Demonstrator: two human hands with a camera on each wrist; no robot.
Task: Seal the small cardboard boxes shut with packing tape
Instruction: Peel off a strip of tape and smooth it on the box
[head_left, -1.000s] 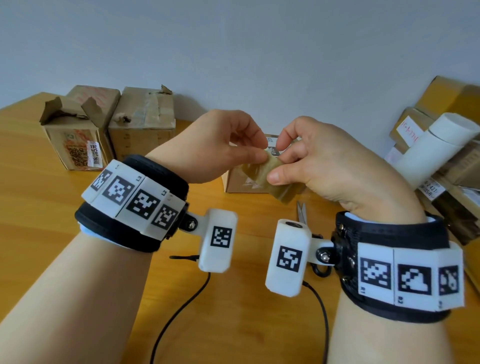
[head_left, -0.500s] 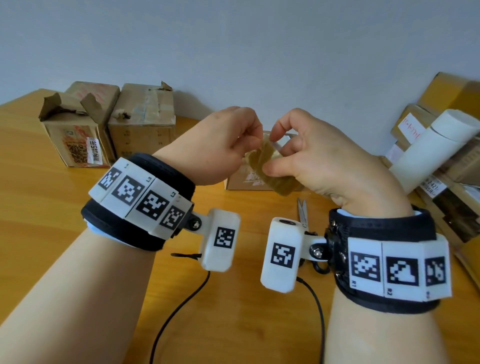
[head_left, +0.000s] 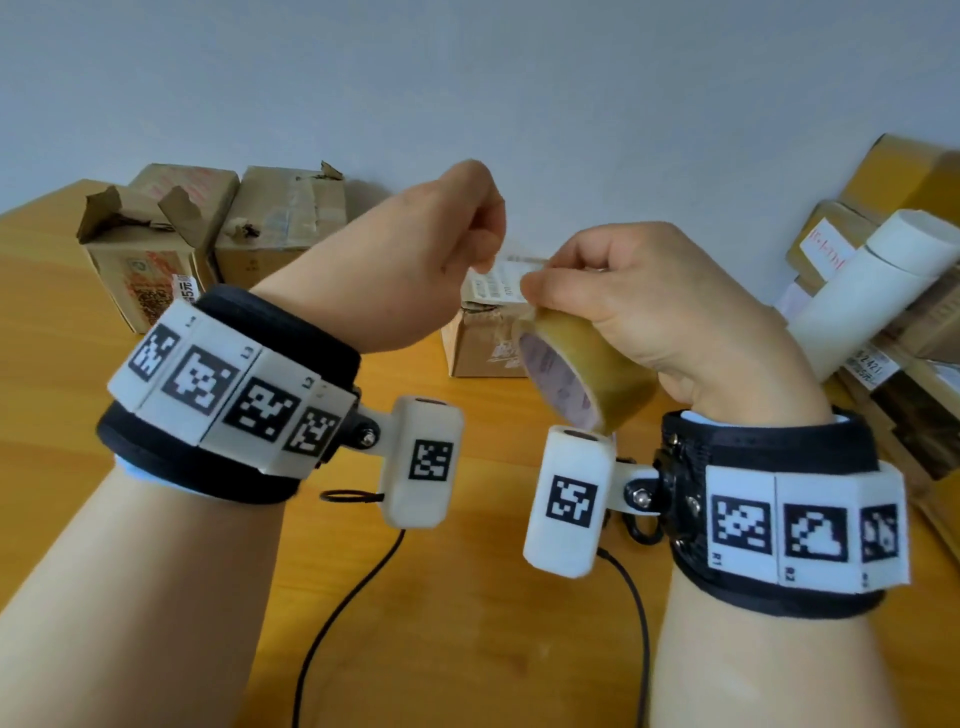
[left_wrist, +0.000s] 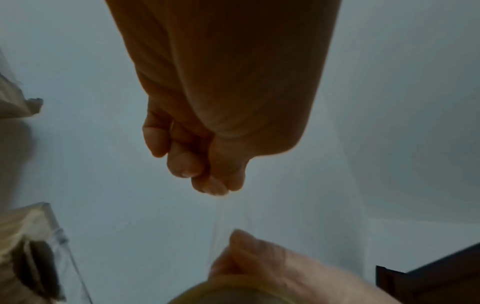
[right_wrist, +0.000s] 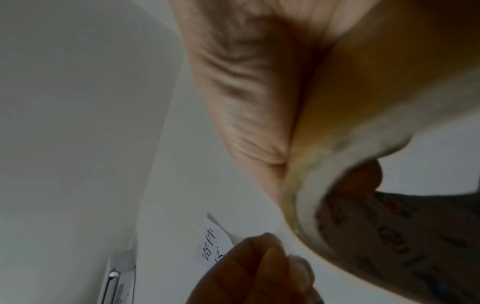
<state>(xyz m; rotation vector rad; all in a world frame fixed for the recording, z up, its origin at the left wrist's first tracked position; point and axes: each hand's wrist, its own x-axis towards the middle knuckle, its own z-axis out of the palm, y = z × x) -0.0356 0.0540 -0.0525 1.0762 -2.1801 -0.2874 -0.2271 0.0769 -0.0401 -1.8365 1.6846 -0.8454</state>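
Right hand (head_left: 649, 312) grips the yellowish clear packing tape roll (head_left: 582, 374) above the wooden desk (head_left: 467, 623). Left hand (head_left: 415, 260) pinches the clear tape end. Small brown cardboard box (head_left: 483, 338) sits behind.

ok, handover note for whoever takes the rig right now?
Right hand grips the tape roll above the table.
Left hand pinches the clear tape end, a short strip pulled off the roll.
Small box sits behind the hands; torn-open box and another box at far left.
Done: tape started.
Left: stick, cut, seal the boxes.
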